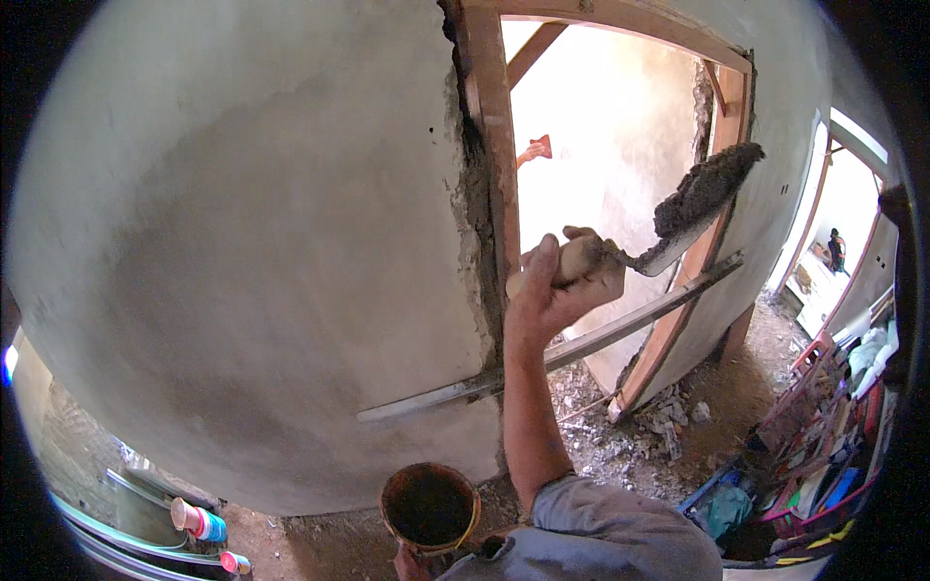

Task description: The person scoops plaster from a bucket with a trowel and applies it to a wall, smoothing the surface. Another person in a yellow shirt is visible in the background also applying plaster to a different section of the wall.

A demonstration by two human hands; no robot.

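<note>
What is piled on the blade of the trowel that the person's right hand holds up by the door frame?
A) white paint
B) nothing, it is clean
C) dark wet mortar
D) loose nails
C: the trowel, gripped by its wooden handle in the right hand, carries a heap of dark grey mortar along its blade, raised near the wooden door frame.

Grey plastered wall (pixel 242 242): matt, fairly smooth, damp-dark patches.
Reddish wooden door frame (pixel 489 145): rough, mortar-smeared.
Metal trowel (pixel 668 254): heaped with coarse, grainy grey mortar (pixel 702 189).
Round brown bucket (pixel 429 505): crusted, dull.
</note>
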